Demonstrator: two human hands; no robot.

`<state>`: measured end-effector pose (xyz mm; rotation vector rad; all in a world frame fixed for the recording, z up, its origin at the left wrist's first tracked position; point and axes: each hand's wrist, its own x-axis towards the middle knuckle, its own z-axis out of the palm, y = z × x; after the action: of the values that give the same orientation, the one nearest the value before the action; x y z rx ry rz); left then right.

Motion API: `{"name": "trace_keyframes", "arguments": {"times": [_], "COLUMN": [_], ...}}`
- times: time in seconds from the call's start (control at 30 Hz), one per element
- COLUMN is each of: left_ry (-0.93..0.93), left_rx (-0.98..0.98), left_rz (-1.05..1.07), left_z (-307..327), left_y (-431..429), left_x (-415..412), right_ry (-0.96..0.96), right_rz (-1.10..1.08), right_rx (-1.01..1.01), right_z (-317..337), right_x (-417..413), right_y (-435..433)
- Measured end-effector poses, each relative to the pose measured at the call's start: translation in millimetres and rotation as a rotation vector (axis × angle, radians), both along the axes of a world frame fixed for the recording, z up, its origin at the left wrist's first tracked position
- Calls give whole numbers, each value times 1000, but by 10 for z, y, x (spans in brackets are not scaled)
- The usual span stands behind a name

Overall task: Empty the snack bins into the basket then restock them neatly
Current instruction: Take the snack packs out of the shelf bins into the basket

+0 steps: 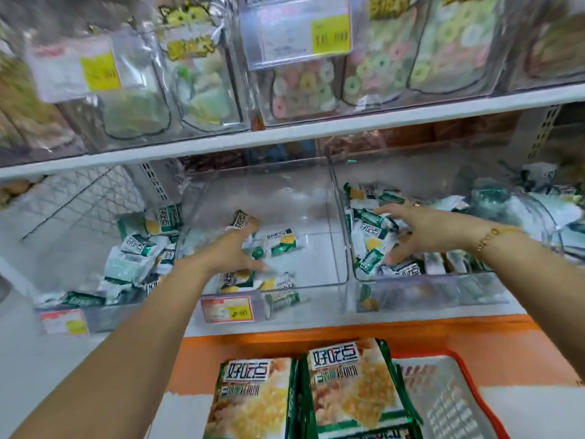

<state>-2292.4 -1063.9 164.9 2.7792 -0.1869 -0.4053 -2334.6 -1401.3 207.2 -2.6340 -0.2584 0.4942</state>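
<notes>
clear plastic middle bin (269,191) on the white shelf (459,313) holds only a few small green-and-white snack packets (281,242). from my remote seat i see the left hand (232,253) down inside it, fingers (247,231) stretched among them; i cannot tell whether they have hold of the upright packet at their tips. the clear right bin (443,293) is heaped with the same packets, and the right hand (424,229) is spread wide over that heap, gripping nothing. the clear left bin (104,318) is piled too. a red-rimmed basket (471,375) sits below right, just beside two large green snack bags (351,384).
</notes>
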Motion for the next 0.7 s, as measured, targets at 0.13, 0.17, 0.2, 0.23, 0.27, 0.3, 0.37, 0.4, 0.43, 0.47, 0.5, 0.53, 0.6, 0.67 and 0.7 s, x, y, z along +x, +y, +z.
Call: {"name": "trace_keyframes", "arguments": {"times": [0.13,0.17,0.2,0.23,0.27,0.3,0.37,0.4,0.43,0.47,0.5,0.53,0.6,0.67,0.7], "left_ry": [80,105,124,134,131,120,91,79,71,63,52,39,30,39,49], "left_rx": [105,122,129,135,150,175,243,260,251,216,165,111,32,-3,14], "left_rz": [-65,-80,-90,-89,-79,-60,-28,-20,-11,-6,-4,-7,-25,-60,-83], "left_z": [-203,-237,-259,-281,-302,-327,-365,-379,-397,-409,-417,-422,-406,-389,-379], "left_y": [-54,-74,-101,-123,-146,-164,-207,-225,-240,-250,-255,-262,-303,-386,-442], "left_x": [254,300,338,371,394,419,456,466,479,487,491,494,477,468,469], "right_ry": [89,82,71,49,26,5,-11,-9,-4,9,26,52,111,146,151], "right_rz": [190,213,227,239,252,264,259,248,235,222,216,214,220,236,241], "right_rx": [-144,-183,-220,-249,-275,-286,-266,-242,-212,-181,-150,-126,-98,-84,-66], "right_z": [-204,-251,-279,-291,-296,-296,-312,-327,-341,-365,-370,-370,-337,-327,-325], "right_x": [284,347,392,413,419,409,374,352,336,328,319,322,329,340,335], "right_y": [112,150,187,223,255,283,311,311,308,289,269,241,197,156,152]}}
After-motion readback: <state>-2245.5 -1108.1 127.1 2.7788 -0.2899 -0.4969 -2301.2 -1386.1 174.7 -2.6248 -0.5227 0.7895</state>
